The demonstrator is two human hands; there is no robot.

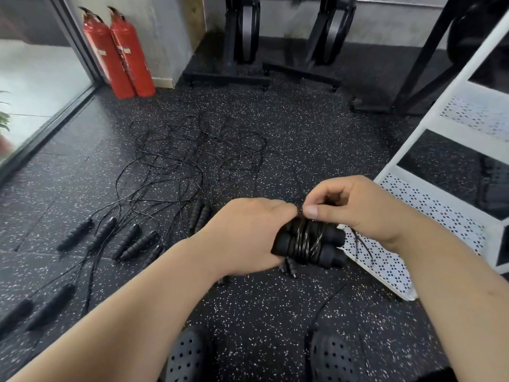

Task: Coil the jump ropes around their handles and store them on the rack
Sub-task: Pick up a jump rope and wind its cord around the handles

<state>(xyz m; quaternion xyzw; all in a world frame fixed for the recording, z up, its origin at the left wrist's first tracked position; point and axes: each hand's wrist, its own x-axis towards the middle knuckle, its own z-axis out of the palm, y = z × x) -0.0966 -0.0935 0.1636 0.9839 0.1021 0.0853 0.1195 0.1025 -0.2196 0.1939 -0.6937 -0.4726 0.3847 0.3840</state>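
Jump rope bundle (308, 241): two black handles side by side, cord wound round their middle, held low over the floor, at the corner of the rack's bottom shelf.
Floor (261, 312): black rubber, white-speckled; loose ropes (192, 153) tangled ahead, spare handles (102, 232) lying to the left.
Room: two red fire extinguishers (121, 51) at the wall corner, black machine stands (242, 37) behind.
Left grip (248, 232): curled round the bundle's left end.
Right grip (355, 208): thumb and fingers pinching the cord atop the bundle.
Rack (440, 208): white, perforated shelves; dark shapes on a lower shelf, too dim to name.
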